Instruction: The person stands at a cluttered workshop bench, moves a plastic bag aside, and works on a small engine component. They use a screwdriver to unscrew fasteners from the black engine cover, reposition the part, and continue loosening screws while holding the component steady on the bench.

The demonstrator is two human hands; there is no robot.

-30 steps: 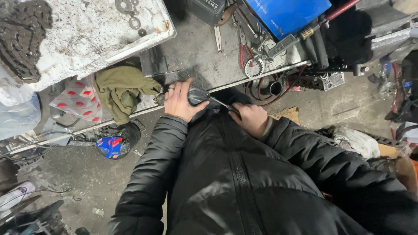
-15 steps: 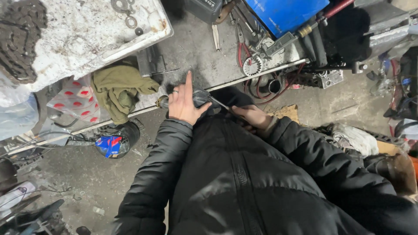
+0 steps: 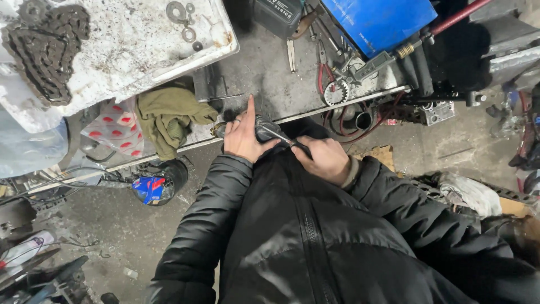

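Note:
My left hand (image 3: pixel 243 135) wraps around a small dark rounded metal part (image 3: pixel 264 130) at the front edge of the grey workbench (image 3: pixel 264 73), with the index finger pointing straight up. My right hand (image 3: pixel 322 157) grips the dark handle of a thin metal tool (image 3: pixel 281 138) whose shaft runs up-left onto that part. Both hands sit close together just above my black puffer jacket (image 3: pixel 304 242).
An olive rag (image 3: pixel 171 115) hangs left of my hands. A white tray (image 3: pixel 129 45) holds a heavy chain (image 3: pixel 48 48) and washers. Red pliers (image 3: pixel 323 76), a sprocket (image 3: pixel 336 93) and a blue box (image 3: pixel 382 22) lie on the bench. Clutter covers the floor.
My left hand loosened from a full grip and raised its index finger. My right hand slid up and left toward the part with the thin tool.

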